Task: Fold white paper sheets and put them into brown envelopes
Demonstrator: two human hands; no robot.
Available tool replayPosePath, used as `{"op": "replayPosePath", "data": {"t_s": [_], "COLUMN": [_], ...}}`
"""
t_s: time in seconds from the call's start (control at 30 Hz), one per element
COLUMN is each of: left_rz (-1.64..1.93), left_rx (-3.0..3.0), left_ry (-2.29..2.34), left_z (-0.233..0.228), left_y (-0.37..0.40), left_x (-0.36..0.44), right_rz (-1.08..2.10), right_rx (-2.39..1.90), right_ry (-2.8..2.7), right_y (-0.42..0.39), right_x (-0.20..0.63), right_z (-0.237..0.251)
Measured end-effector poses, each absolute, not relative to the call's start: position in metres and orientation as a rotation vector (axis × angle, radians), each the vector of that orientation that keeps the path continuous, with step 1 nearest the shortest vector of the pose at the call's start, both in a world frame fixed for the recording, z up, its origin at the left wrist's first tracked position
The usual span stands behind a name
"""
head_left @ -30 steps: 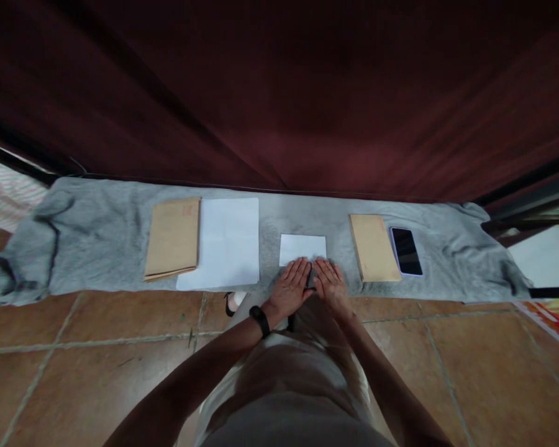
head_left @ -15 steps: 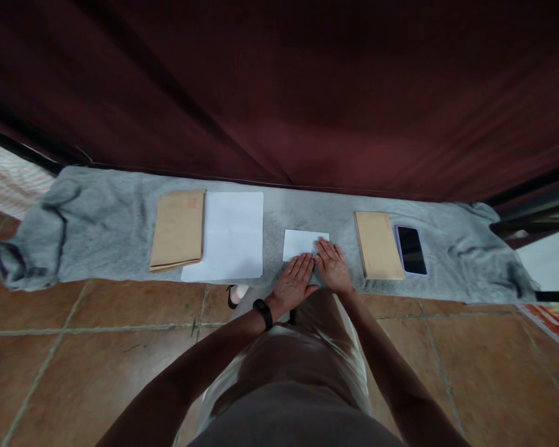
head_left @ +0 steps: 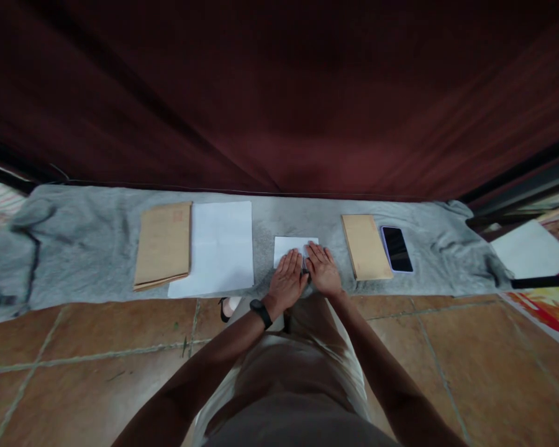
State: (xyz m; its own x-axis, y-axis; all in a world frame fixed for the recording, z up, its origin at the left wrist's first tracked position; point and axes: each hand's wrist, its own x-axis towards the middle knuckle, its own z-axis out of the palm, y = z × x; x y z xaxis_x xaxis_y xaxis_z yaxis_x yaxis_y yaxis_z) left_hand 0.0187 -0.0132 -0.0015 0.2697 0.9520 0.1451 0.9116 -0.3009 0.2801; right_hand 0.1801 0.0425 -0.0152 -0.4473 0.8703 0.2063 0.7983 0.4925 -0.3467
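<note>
A small white folded paper (head_left: pixel 283 244) lies in front of me on the grey cloth (head_left: pixel 298 214). My left hand (head_left: pixel 286 279) rests flat on its near left part, fingers stretched out. Beside it, my right hand (head_left: pixel 323 271) lies flat too, its fingertips over the paper's right end. Both hands hide much of the sheet's near half. To the left are larger white sheets (head_left: pixel 222 245), partly under a stack of brown envelopes (head_left: pixel 164 245). On the right lie more brown envelopes (head_left: pixel 366 247).
A phone with a pale purple case (head_left: pixel 397 249) lies right of the right-hand envelopes. Behind the cloth-covered bench hangs a dark red cloth (head_left: pixel 279 124). Another white sheet (head_left: pixel 533 248) and a colourful printed sheet (head_left: pixel 547 313) are at the far right. Tiled floor (head_left: pixel 121 329) lies below.
My left hand has moved forward onto the paper, covering more of its near left part. The right hand stays flat at the right end. The view has shifted slightly.
</note>
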Motion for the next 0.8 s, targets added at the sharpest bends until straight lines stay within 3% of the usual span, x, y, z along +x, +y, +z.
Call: {"op": "replayPosePath", "data": {"t_s": [0.8], "left_rz": [0.396], "left_rx": [2.3], "left_ry": [2.015], "left_z": [-0.01], "left_y": [0.027], "left_x": [-0.017], "right_rz": [0.22], "right_rx": [-1.396], "right_ry": [-2.348], "right_y": [0.041], "right_x": [0.177], "right_z": [-0.014]}}
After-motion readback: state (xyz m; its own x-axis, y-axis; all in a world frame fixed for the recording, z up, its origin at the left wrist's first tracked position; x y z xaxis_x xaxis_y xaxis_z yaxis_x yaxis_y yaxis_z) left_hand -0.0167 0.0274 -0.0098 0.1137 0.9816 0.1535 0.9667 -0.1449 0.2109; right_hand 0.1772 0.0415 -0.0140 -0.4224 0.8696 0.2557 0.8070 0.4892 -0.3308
